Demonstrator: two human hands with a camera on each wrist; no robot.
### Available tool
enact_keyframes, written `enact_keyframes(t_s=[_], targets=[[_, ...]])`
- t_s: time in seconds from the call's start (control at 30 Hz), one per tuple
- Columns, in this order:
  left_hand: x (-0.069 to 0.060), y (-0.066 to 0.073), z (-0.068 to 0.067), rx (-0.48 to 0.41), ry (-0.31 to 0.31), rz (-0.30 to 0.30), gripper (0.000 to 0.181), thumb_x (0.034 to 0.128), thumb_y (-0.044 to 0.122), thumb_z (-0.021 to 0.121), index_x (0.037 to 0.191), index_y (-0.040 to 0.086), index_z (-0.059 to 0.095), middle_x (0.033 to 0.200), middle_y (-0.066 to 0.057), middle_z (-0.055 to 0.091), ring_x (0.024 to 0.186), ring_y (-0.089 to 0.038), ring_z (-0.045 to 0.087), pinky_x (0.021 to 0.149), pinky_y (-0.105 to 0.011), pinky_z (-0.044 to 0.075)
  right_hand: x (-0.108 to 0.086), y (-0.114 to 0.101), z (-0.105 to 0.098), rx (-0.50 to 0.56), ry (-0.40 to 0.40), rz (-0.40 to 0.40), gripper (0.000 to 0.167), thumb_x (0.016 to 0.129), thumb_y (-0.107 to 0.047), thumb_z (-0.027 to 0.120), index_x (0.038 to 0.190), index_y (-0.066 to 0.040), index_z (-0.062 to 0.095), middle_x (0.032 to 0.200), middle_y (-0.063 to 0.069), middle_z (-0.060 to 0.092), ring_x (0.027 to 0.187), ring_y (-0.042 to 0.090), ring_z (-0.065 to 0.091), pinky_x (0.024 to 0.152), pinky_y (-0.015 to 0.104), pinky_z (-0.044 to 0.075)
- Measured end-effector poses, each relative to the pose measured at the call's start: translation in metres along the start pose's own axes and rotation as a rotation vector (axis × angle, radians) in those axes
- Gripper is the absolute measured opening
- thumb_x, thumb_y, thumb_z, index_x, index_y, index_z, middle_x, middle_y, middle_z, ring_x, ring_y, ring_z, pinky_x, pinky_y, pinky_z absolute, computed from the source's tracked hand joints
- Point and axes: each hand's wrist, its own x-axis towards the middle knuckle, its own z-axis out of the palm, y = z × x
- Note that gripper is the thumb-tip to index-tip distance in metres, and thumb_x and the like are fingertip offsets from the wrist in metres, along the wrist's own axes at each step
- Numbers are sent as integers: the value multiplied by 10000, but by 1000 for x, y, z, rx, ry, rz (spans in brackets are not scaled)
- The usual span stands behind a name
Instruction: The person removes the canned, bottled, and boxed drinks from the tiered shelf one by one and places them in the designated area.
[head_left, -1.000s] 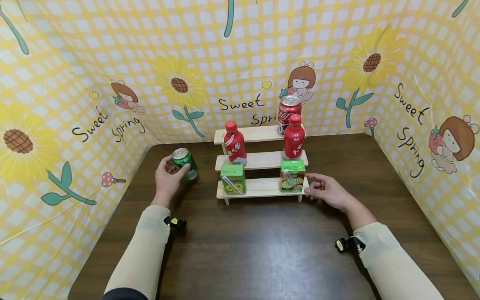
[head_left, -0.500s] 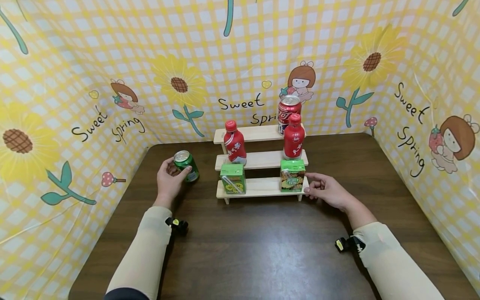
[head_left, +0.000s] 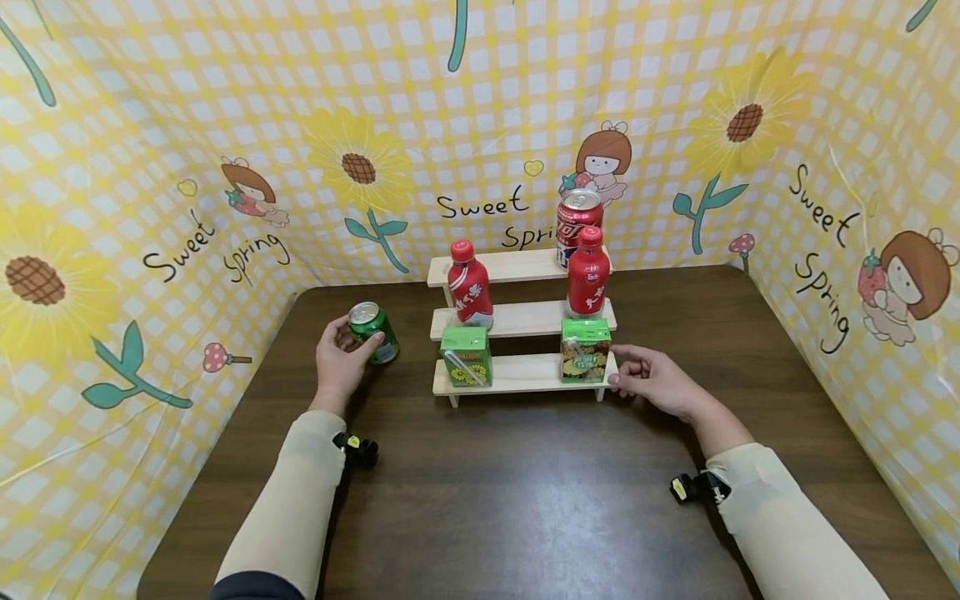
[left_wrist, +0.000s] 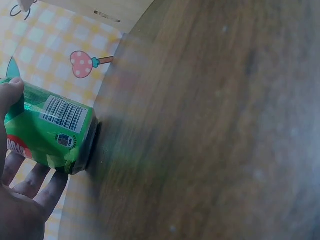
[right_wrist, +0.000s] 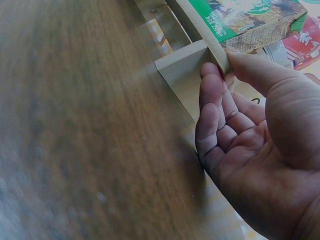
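Observation:
My left hand (head_left: 341, 358) grips a green drink can (head_left: 382, 337) left of a three-step wooden shelf (head_left: 517, 379). In the left wrist view, the thumb and fingers curve round the can (left_wrist: 55, 125), whose base is at or very close to the tabletop. On the shelf's right side, my right hand (head_left: 656, 383) pinches the end of the lowest board between thumb and fingers. A green juice box (head_left: 585, 354) stands on that board beside the right hand, and another juice box (head_left: 467, 358) is at its left end.
Two red bottles, one left (head_left: 469, 287) and one right (head_left: 588, 279), stand on the middle step. On the top step, a red can (head_left: 577, 221) is partly hidden by the right bottle. Yellow checked cloth (head_left: 450, 125) surrounds the brown table (head_left: 480, 500).
My left hand has shifted slightly right and nearer to me with the green can, then almost stopped. The right hand and the shelf have stayed in place.

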Motion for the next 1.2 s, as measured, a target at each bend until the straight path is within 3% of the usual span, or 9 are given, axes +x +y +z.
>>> enact_keyframes(t_s=[0.37, 0.7, 0.87, 1.03, 1.2], targets=[[-2, -3, 2, -29, 1, 13, 694, 884, 258, 879, 1446, 65, 521, 1358, -87, 582, 1243, -262, 596, 1037, -357, 479, 0, 0, 0, 7, 2, 3, 644, 1004, -159, 738, 1529, 49, 429, 908, 168, 686, 801, 221, 676, 605, 339, 549], [-2, -6, 2, -52, -13, -1, 708, 894, 257, 869, 1466, 50, 507, 1374, -106, 566, 1275, -296, 580, 1063, -372, 457, 0, -2, -1, 0, 2, 8, 653, 1002, -170, 742, 1531, 48, 429, 909, 175, 678, 809, 235, 672, 614, 347, 554], [-7, 6, 1, -77, -32, -36, 693, 915, 160, 839, 1490, 18, 480, 1401, -144, 545, 1321, -350, 549, 1099, -437, 436, -1, -1, -1, -4, 4, 12, 652, 1003, -172, 740, 1531, 49, 427, 912, 170, 683, 810, 234, 674, 617, 345, 554], [-13, 22, 0, -85, -48, -31, 675, 916, 102, 827, 1475, -37, 476, 1379, -180, 546, 1317, -395, 549, 1123, -526, 422, -1, -1, 0, 1, 3, 10, 644, 1008, -158, 732, 1533, 51, 423, 915, 166, 681, 804, 218, 674, 615, 338, 551], [-16, 25, 0, -93, -54, -39, 682, 913, 110, 831, 1479, -27, 476, 1372, -165, 549, 1312, -389, 554, 1123, -536, 425, 0, 0, 0, 3, 3, 8, 642, 1010, -164, 731, 1535, 43, 426, 919, 172, 679, 804, 222, 674, 607, 337, 550]])
